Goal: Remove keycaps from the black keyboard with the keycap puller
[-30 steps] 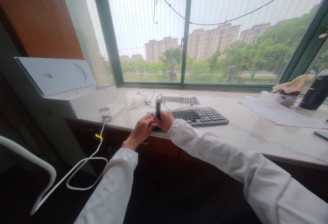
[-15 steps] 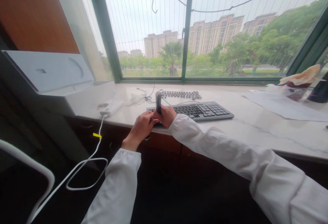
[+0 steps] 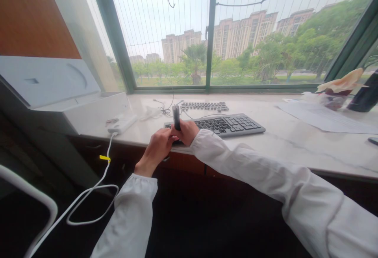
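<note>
A dark grey keyboard (image 3: 236, 123) lies near the front edge of the counter, its left end mostly covered by my hands. My right hand (image 3: 188, 132) is closed around a black-handled tool (image 3: 176, 117) that stands nearly upright; its lower end is hidden, so its kind cannot be told. Against it, over the keyboard's left end, my left hand (image 3: 158, 147) has its fingers pressed together. Whatever those fingers hold, if anything, is out of sight. Behind the keyboard, loose keycaps (image 3: 205, 106) are laid out in rows.
A thin dark cable (image 3: 167, 110) lies behind my hands. To the left are a white power strip (image 3: 121, 123), its white cord (image 3: 103, 177) hanging off the edge, and an open white box (image 3: 97, 112). Papers (image 3: 313, 114) and a dark bottle (image 3: 364, 94) occupy the right, below the window.
The whole view has shifted slightly, so everything sits a little further left and higher. Both hands keep their hold and place at the keyboard's left end; the tool's handle leans slightly more left.
</note>
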`<state>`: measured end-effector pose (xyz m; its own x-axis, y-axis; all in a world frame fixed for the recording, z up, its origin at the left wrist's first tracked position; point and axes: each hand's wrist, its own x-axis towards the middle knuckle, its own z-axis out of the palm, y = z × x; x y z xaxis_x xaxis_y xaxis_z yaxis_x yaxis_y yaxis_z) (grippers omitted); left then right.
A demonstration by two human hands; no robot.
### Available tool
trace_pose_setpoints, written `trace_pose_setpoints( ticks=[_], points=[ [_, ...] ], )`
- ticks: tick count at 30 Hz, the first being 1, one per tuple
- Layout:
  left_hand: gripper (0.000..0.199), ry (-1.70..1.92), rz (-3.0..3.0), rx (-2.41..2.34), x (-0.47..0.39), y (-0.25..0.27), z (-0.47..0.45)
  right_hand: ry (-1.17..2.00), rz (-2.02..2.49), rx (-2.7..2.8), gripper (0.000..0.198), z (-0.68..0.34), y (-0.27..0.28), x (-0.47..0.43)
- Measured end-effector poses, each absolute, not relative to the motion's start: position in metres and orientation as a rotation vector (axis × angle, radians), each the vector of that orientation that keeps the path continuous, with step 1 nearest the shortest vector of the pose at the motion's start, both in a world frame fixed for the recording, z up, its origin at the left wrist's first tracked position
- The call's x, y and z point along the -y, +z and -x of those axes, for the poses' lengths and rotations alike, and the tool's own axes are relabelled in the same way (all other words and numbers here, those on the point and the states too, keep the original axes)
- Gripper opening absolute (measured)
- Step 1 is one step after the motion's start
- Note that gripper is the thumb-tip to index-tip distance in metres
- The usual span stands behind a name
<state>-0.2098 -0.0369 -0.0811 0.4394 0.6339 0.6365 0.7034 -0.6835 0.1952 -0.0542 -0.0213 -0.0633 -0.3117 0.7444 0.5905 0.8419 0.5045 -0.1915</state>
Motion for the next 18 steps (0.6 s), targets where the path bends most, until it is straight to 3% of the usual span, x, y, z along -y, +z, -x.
trace_pose_setpoints(
  ticks=[18],
  points=[
    [0.013, -1.093, 2.440, 1.178, 0.037, -0.094, 0.208, -0.341, 1.226, 2.126, 0.034, 0.054, -0.073, 0.019]
  ],
)
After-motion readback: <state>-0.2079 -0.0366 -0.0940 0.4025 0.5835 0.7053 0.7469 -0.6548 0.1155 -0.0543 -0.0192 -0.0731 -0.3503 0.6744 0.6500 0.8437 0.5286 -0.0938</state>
